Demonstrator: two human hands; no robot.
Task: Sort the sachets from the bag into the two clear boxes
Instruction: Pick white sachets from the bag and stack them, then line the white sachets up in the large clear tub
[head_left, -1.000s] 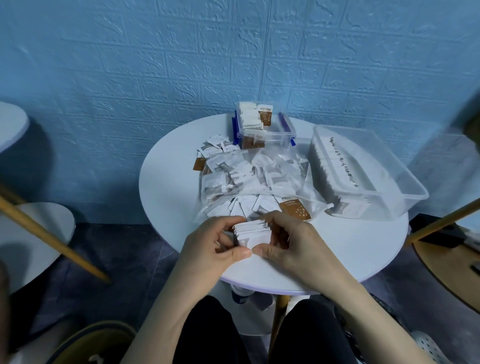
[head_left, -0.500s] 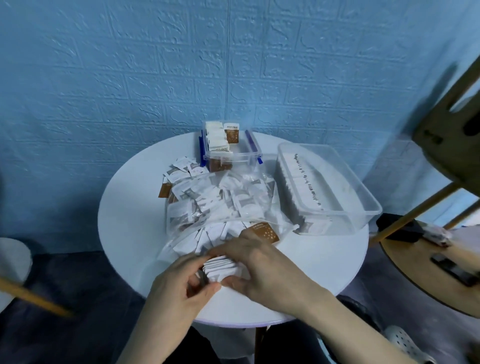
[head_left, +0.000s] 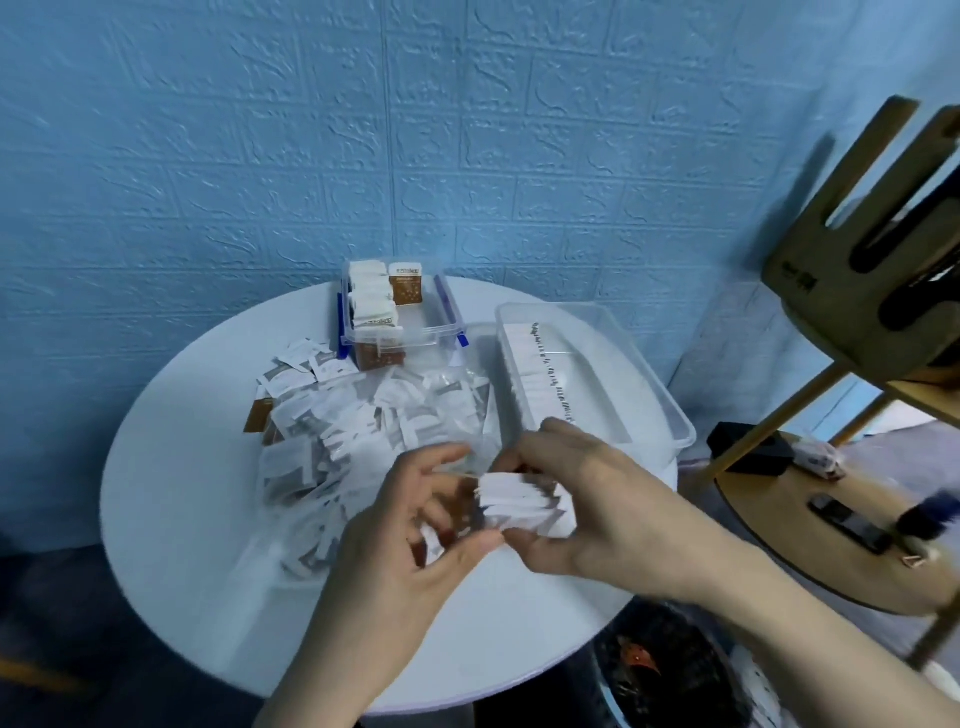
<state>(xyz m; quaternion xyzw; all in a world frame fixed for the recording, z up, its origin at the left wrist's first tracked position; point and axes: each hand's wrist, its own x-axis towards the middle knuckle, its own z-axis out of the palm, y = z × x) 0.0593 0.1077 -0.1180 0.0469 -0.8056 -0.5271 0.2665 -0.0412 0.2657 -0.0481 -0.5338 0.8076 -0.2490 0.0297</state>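
From the head camera, the round white bench (head_left: 171, 519) carries everything for the sorting. The right hand (head_left: 597, 499) is clamped on a stack of white sachets (head_left: 524, 501), thumb below and fingers curled over the top, so the stack is kept squared and does not fan out. The left hand (head_left: 410, 525) meets the stack at its 9 o'clock end. Its thumb presses that end, and its fingers are bent around something small and brown-and-white, probably one or two sachets, but the blur does not let me say more. I think the two hands work together to make the edges even before the stack goes into a box.

The clear plastic bag (head_left: 363, 431) lies flat in the middle of the bench, at 12 o'clock from the hands, with many loose sachets in it and around it. In this way they are all within reach.

The large clear box (head_left: 670, 410) stands at 1 o'clock, just beside the right hand, and holds a long row of white sachets (head_left: 540, 364) on edge. The stack seems to belong there, because it has the same colour.

The small clear box with blue clips (head_left: 441, 317) stands at 12 o'clock at the far edge, near the blue wall (head_left: 260, 130). It holds sachets standing upright, some white and some brown.

A wooden chair (head_left: 872, 291) stands at 3 o'clock.
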